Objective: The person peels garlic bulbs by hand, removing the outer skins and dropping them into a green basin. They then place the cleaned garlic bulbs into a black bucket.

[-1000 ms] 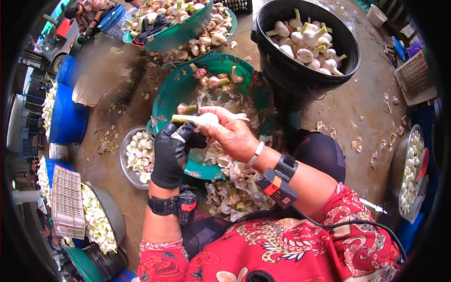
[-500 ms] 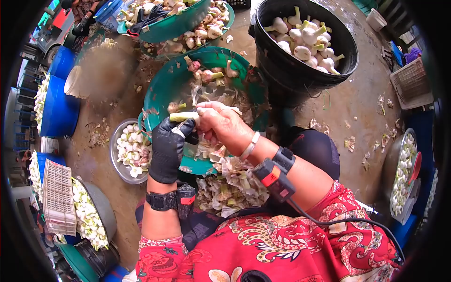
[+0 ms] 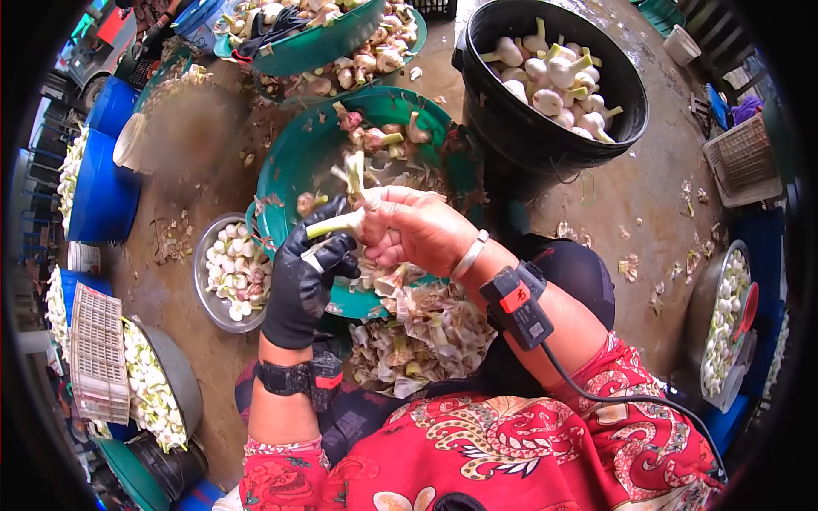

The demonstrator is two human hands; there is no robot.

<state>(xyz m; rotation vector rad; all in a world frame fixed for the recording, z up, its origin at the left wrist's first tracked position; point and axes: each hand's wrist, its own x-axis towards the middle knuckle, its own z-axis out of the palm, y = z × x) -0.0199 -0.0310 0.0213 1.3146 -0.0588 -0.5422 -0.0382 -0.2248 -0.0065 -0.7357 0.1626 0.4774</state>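
Note:
My right hand (image 3: 407,226), bare, is closed on a garlic bulb that its fingers mostly hide. The pale garlic stem (image 3: 334,225) sticks out to the left, toward my other hand. A loose strip of garlic skin (image 3: 354,174) stands up by the right fingertips. My left hand (image 3: 302,277), in a black glove, has curled fingers just around and below the stem. A thin shiny piece like a small blade (image 3: 314,256) shows at its fingers. Both hands are above the green basin (image 3: 285,166), which holds unpeeled garlic bulbs (image 3: 375,136) and loose skins.
A black bucket (image 3: 503,111) of cleaned bulbs stands beyond my right hand. At left is a metal bowl (image 3: 204,285) of white garlic. Papery skins (image 3: 422,345) lie heaped in my lap. Another green basin (image 3: 332,51) is at the back. Blue tubs (image 3: 106,192) line the left.
The garlic stem has dropped slightly, and a strip of skin now stands up away from it. My left hand has moved a little lower, with its fingers spread slightly more.

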